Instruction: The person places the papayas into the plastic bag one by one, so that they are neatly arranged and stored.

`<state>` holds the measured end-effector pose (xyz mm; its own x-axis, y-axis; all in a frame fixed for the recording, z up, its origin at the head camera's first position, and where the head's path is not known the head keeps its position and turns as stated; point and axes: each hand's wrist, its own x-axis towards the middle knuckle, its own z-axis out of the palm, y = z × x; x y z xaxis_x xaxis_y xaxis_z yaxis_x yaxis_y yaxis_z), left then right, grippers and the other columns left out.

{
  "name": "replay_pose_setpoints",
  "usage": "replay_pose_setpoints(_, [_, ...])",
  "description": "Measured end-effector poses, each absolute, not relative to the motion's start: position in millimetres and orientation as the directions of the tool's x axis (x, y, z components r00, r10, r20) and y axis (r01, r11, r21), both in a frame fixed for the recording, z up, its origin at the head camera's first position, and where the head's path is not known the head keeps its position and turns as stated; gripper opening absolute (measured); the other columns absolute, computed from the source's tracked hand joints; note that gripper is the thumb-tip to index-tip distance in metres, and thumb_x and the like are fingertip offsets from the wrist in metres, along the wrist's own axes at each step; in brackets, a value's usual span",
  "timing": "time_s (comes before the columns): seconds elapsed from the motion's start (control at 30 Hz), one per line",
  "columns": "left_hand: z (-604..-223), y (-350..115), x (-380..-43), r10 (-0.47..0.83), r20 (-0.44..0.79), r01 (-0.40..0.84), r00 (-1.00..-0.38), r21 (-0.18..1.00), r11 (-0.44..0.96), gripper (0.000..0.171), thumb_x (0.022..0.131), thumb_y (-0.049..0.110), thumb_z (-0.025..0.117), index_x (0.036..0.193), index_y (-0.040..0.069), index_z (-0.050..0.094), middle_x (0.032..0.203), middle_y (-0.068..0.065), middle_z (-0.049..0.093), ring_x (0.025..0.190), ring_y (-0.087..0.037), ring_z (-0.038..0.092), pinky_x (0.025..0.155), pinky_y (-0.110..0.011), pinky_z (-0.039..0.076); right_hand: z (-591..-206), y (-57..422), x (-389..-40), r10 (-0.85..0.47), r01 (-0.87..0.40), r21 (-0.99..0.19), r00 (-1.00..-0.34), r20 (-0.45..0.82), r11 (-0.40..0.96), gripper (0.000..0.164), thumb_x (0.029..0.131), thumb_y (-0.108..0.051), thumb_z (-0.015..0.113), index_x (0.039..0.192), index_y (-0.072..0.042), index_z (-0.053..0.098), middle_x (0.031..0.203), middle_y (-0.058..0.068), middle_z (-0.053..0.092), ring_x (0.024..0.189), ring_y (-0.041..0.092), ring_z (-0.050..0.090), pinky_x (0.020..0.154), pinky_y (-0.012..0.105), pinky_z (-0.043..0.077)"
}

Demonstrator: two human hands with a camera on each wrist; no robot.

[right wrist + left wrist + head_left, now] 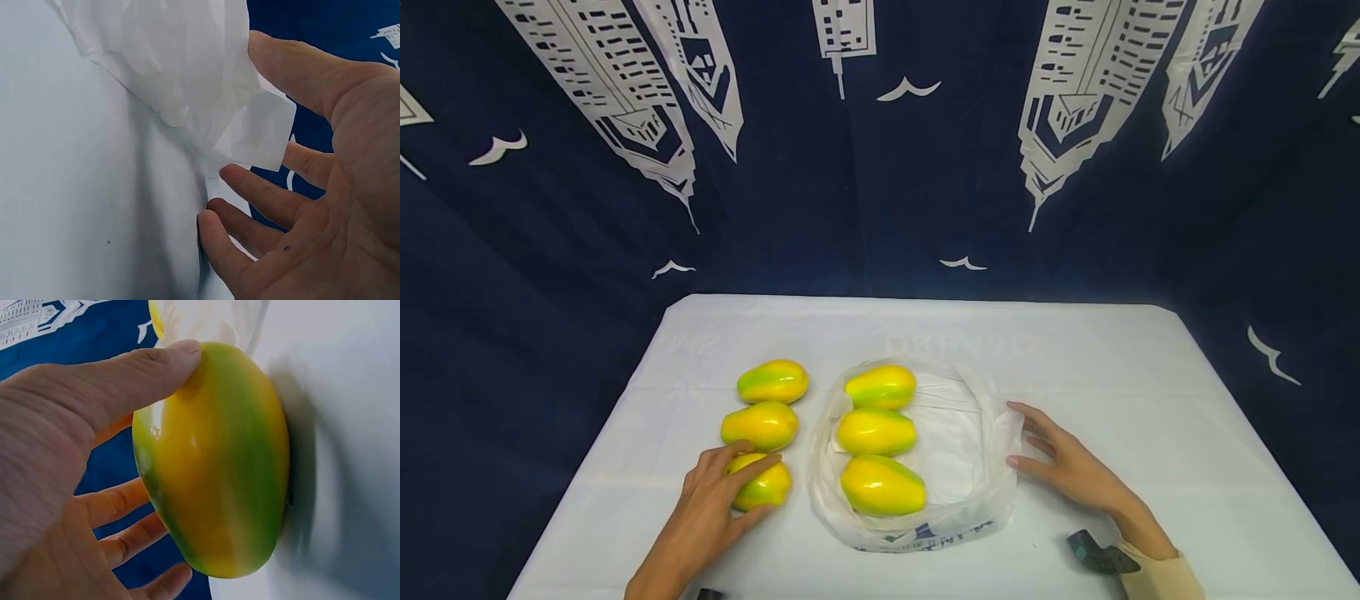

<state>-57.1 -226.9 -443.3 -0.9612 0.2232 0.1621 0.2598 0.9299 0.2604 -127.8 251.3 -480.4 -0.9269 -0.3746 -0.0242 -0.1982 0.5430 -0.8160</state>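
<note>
My left hand (703, 508) reaches over the nearest papaya (763, 483) of the left row, a glossy yellow fruit with green streaks. In the left wrist view its thumb lies on one end of that papaya (215, 462), and the fingers curve round the far side. A white plastic bag (1000, 500) lies spread with its mouth rolled wide, a column of papayas (883, 485) along its left half. At the bag's right rim is my right hand (1071, 462), thumb and fingers spread apart. The right wrist view shows its thumb touching the bag (187, 75), other fingers loosely bent below.
Two more papayas, a far one (772, 382) and a middle one (760, 426), lie left of the bag in line with the gripped one. A white cloth (1097, 358) covers the table. Behind it hangs a dark blue curtain (865, 192) with white building prints.
</note>
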Motion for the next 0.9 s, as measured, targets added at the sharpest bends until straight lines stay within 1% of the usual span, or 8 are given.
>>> replay_pose_setpoints(0.1, [-444,-227,-56,0.219,0.162,0.256,-0.962,0.256,0.932,0.055,0.075,0.034,0.088,0.127,0.030,0.069,0.131,-0.003,0.056,0.120,-0.028,0.045,0.095,-0.056,0.043,-480,251,-128,-0.378,-0.196,-0.819,-0.925,-0.027,0.538,0.079,0.093,-0.033,0.071,0.157,-0.014,0.028,0.160,0.029,0.026,0.141,0.051,0.036,0.112,0.051,0.035])
replay_pose_setpoints(0.17, [-444,-227,-56,0.224,0.168,0.261,-0.960,0.251,0.932,0.055,0.075,0.034,0.088,0.126,0.030,0.070,0.130,-0.003,0.056,0.119,-0.028,0.046,0.094,-0.056,0.044,-480,252,-128,-0.381,-0.197,-0.819,-0.924,-0.028,0.538,0.079,0.093,-0.034,0.071,0.157,-0.014,0.028,0.160,0.029,0.026,0.142,0.051,0.036,0.112,0.051,0.035])
replay_pose_setpoints(0.27, [-442,-227,-55,0.232,0.190,0.275,-0.954,0.249,0.929,0.055,0.075,0.034,0.088,0.127,0.030,0.070,0.128,-0.003,0.056,0.118,-0.028,0.046,0.092,-0.052,0.046,-481,252,-129,-0.383,-0.202,-0.817,-0.923,-0.026,0.541,0.080,0.093,-0.034,0.071,0.157,-0.014,0.028,0.160,0.029,0.026,0.141,0.051,0.036,0.111,0.051,0.035])
replay_pose_setpoints(0.4, [-437,-227,-53,0.237,0.237,0.297,-0.942,0.261,0.918,0.056,0.075,0.035,0.088,0.128,0.031,0.069,0.127,-0.002,0.056,0.116,-0.026,0.047,0.088,-0.046,0.046,-481,253,-129,-0.381,-0.206,-0.816,-0.924,-0.020,0.541,0.079,0.093,-0.033,0.072,0.157,-0.014,0.029,0.159,0.029,0.027,0.141,0.050,0.037,0.111,0.051,0.036])
replay_pose_setpoints(0.5, [-431,-226,-53,0.244,0.271,0.320,-0.931,0.287,0.903,0.056,0.076,0.035,0.087,0.129,0.030,0.069,0.127,-0.002,0.056,0.114,-0.024,0.048,0.085,-0.044,0.045,-481,252,-128,-0.378,-0.200,-0.818,-0.926,-0.023,0.540,0.080,0.092,-0.033,0.072,0.157,-0.014,0.029,0.159,0.029,0.027,0.141,0.051,0.037,0.111,0.051,0.036])
replay_pose_setpoints(0.73, [-418,-216,-58,0.254,0.279,0.351,-0.926,0.389,0.852,0.055,0.085,0.039,0.079,0.137,0.036,0.062,0.130,0.002,0.053,0.116,-0.018,0.043,0.087,-0.043,0.047,-482,252,-127,-0.370,-0.192,-0.812,-0.929,-0.032,0.552,0.079,0.093,-0.034,0.072,0.157,-0.015,0.029,0.159,0.030,0.028,0.140,0.051,0.039,0.111,0.051,0.036])
replay_pose_setpoints(0.9, [-409,-201,-68,0.256,0.304,0.374,-0.918,0.442,0.815,0.056,0.085,0.036,0.080,0.137,0.037,0.061,0.132,0.002,0.052,0.122,-0.019,0.042,0.088,-0.044,0.051,-482,252,-128,-0.370,-0.193,-0.810,-0.928,-0.032,0.554,0.080,0.093,-0.035,0.071,0.157,-0.014,0.029,0.159,0.030,0.027,0.140,0.051,0.039,0.111,0.051,0.036])
